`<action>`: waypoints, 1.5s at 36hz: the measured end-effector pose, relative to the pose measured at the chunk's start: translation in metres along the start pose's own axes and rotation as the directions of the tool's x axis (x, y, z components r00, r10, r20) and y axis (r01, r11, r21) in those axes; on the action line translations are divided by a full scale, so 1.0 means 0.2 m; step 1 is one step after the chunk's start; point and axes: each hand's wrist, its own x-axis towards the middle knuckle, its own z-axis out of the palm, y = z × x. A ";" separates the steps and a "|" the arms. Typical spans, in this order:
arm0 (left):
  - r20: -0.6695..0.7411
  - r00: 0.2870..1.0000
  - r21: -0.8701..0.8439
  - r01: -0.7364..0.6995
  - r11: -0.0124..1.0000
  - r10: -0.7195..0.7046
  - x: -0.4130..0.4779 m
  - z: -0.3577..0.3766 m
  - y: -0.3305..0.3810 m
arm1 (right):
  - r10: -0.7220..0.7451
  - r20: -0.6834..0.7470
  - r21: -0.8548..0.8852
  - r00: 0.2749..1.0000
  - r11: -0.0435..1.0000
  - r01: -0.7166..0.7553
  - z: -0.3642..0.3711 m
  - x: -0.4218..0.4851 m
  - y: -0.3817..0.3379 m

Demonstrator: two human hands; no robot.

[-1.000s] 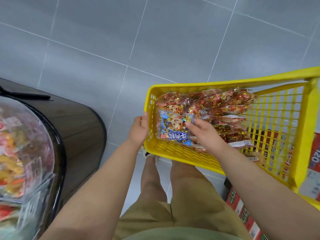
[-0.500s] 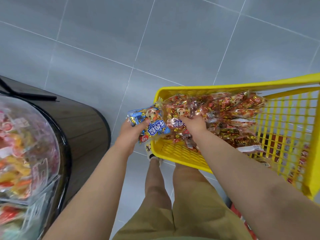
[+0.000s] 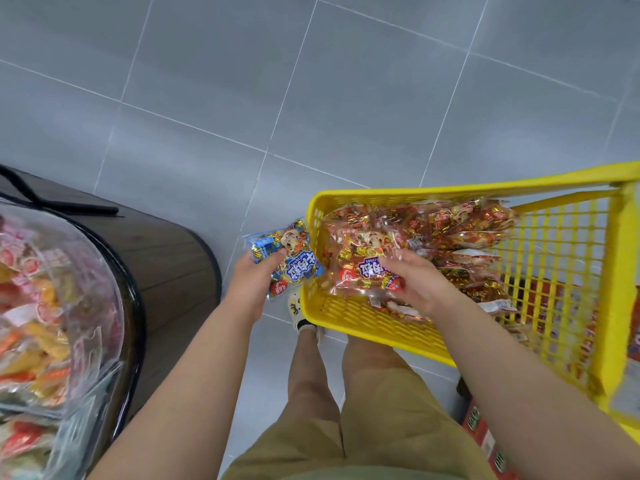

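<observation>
Beside a round display bin [image 3: 173, 271] heaped with wrapped sweets, a shopper's left hand [image 3: 251, 287] grips a blue snack packet [image 3: 298, 268] just outside the yellow basket [image 3: 450, 191]. The right hand [image 3: 419, 285] curls its fingers round a red snack packet [image 3: 363, 271] atop the pile inside. The unloading appears barely begun: one packet is out, and many remain in the basket.

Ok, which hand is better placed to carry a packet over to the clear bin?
Left, probably. The left hand grips the blue packet outside the yellow basket, on the side nearer the clear bin. The right hand holds a red packet inside the basket.
</observation>
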 end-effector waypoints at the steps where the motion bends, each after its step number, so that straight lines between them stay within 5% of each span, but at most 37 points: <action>1: 0.029 1.000 0.004 0.010 1.000 -0.011 -0.01 0.02 0.01 | -0.013 0.063 0.059 0.998 0.998 0.010 -0.01 -0.03 0.01; 7: 0.189 0.978 -0.052 0.098 0.994 -0.086 -0.11 0.18 0.07 | -0.185 0.032 -0.108 0.982 0.976 0.187 0.12 -0.13 0.05; 16: 0.284 0.949 0.175 0.092 0.980 -0.140 -0.15 0.30 0.05 | -0.322 0.047 -0.222 0.946 0.920 0.324 0.08 -0.22 0.11; 20: 0.258 0.953 0.255 0.093 0.962 -0.160 -0.14 0.35 0.02 | -0.334 -0.257 -0.499 0.907 0.849 0.171 -0.22 -0.22 0.14; 22: 0.220 0.962 0.302 0.093 0.949 -0.164 -0.13 0.38 -0.01 | -0.326 -0.377 -0.724 0.867 0.688 -0.056 -0.41 -0.23 0.19; 25: 0.195 0.967 0.339 0.092 0.936 -0.166 -0.12 0.43 -0.03 | -0.266 -0.505 -0.804 0.821 0.491 -0.335 -0.58 -0.24 0.26; 31: 0.208 0.963 0.413 0.072 0.908 -0.171 -0.14 0.51 -0.05 | -0.269 -0.715 -0.680 0.646 0.483 -0.552 -0.65 -0.25 0.32; 35: 0.204 0.967 0.471 0.041 0.881 -0.153 -0.14 0.53 -0.05 | -0.115 -0.695 -0.616 0.709 0.603 -0.506 -0.71 -0.23 0.35; 41: 0.240 0.958 0.467 0.025 0.884 -0.154 -0.18 0.55 -0.03 | -0.079 -0.715 -0.390 0.694 0.870 -0.302 -0.75 -0.28 0.29; 47: 0.278 0.956 0.401 -0.029 0.915 -0.091 -0.28 0.50 0.06 | -0.174 -0.726 -0.413 0.666 0.884 -0.219 -0.71 -0.49 0.30; 51: 0.300 0.952 0.365 -0.066 0.929 -0.051 -0.35 0.42 0.12 | -0.022 -0.670 -0.058 0.742 0.998 -0.022 -0.65 -0.60 0.26; 54: 0.307 0.951 0.329 -0.090 0.940 -0.016 -0.42 0.36 0.17 | 0.026 -0.445 0.309 0.895 0.943 0.127 -0.54 -0.71 0.18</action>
